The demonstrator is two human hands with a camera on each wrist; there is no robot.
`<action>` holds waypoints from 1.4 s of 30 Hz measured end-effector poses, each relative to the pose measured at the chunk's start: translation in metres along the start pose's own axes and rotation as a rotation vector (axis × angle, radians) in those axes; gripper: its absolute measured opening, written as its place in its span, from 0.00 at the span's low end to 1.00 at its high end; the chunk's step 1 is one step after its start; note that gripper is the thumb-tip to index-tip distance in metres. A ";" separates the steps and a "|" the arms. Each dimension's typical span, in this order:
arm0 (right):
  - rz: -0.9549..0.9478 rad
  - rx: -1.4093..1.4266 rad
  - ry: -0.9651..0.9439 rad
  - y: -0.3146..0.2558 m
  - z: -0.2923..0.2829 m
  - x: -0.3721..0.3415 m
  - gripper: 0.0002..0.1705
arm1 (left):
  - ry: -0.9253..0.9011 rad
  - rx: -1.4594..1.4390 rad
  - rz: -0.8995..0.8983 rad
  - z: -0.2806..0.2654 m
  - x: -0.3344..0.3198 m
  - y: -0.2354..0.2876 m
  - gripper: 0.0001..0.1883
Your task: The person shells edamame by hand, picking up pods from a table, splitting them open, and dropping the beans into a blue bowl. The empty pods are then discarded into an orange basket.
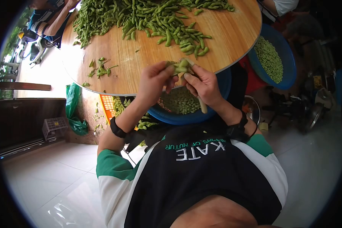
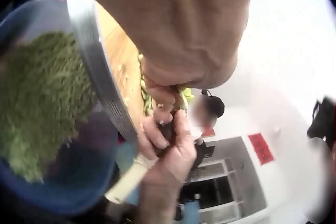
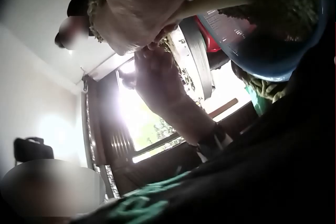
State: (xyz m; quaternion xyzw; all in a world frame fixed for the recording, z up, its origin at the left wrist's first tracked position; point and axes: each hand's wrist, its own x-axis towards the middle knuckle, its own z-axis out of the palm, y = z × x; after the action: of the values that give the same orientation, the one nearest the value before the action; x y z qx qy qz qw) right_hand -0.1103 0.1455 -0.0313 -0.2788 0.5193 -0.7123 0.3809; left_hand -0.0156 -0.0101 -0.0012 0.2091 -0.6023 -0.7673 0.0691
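Note:
My left hand [image 1: 155, 79] pinches green soybean pods [image 1: 182, 65] close over the table's near edge. Meeting it at the pods, my right hand [image 1: 203, 85] has its thumb and fingers curled round a long pale handle [image 1: 203, 105] that sticks out below the palm. The handle's other end is hidden in the hand, so I cannot tell what tool it is. In the left wrist view both hands nearly touch, the handle [image 2: 128, 182] slanting down. Below the hands, a blue basin [image 1: 167, 118] holds shelled beans [image 1: 188, 102].
A large heap of pods [image 1: 140, 15] covers the far part of the round wooden table [image 1: 231, 30]. Scraps [image 1: 101, 70] lie at its left. A second blue basin [image 1: 288, 57] with beans stands right. An orange basket [image 1: 107, 102] sits below the table; another person [image 1: 49, 22] is across.

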 end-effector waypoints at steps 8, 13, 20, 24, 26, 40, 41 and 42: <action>-0.443 -0.717 0.189 -0.003 -0.004 0.005 0.24 | 0.087 0.765 0.471 0.014 -0.012 -0.016 0.06; -0.591 -0.941 0.078 -0.006 -0.004 -0.004 0.21 | 0.102 0.710 0.307 0.026 -0.033 -0.003 0.05; -0.660 -1.049 -0.074 0.000 0.009 -0.011 0.19 | -0.018 0.814 0.273 0.014 -0.055 0.001 0.04; -0.684 -1.107 -0.055 0.006 0.006 -0.008 0.17 | -0.062 0.866 0.292 0.006 -0.070 0.014 0.06; -0.586 -0.953 -0.104 0.000 0.001 -0.013 0.16 | -0.029 1.028 0.415 -0.013 -0.076 0.025 0.11; -0.157 -0.484 -0.181 0.000 -0.021 -0.015 0.13 | 0.477 1.401 0.341 -0.116 0.117 0.031 0.09; -0.147 -0.428 -0.167 0.000 -0.023 -0.016 0.15 | 0.477 1.396 0.341 -0.119 0.117 0.030 0.09; -0.141 -0.427 -0.166 -0.004 -0.024 -0.016 0.15 | 0.434 1.434 0.394 -0.118 0.112 0.030 0.09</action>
State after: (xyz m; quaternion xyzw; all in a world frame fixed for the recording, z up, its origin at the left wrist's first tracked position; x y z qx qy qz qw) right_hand -0.1215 0.1719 -0.0343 -0.4465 0.6044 -0.5857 0.3038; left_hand -0.0734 -0.1640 -0.0212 0.2376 -0.9508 -0.1053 0.1686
